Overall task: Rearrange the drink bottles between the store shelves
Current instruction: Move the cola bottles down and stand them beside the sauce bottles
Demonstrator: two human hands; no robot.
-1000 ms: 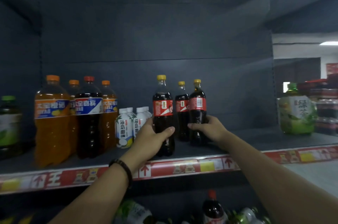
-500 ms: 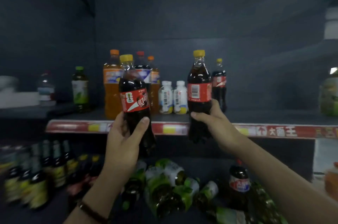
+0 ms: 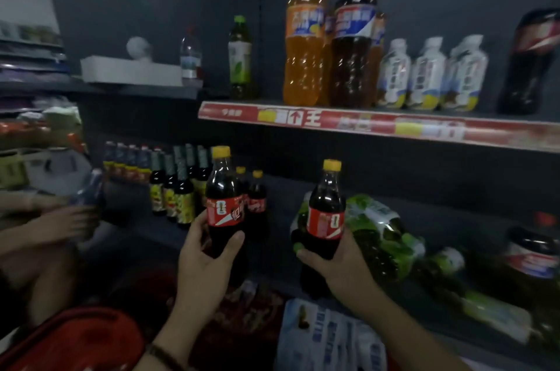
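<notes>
Left hand (image 3: 206,264): curled round the left cola bottle (image 3: 225,207) below its label, thumb across the front; bottle upright.
Right hand (image 3: 341,264): wraps the right cola bottle (image 3: 326,219) low down, fingertips (image 3: 303,255) at its left side; upright.
Lower shelf (image 3: 285,189): behind both bottles.
Upper shelf (image 3: 333,121): orange soda bottle (image 3: 303,49).

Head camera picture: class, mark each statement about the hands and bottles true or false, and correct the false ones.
1. The left hand grips the left cola bottle. True.
2. The right hand is empty. False: it grips the right cola bottle.
3. The white bottles stand right of the orange bottle on the upper shelf. True.
4. The green bottles stand upright. False: they lie on their sides.
</notes>
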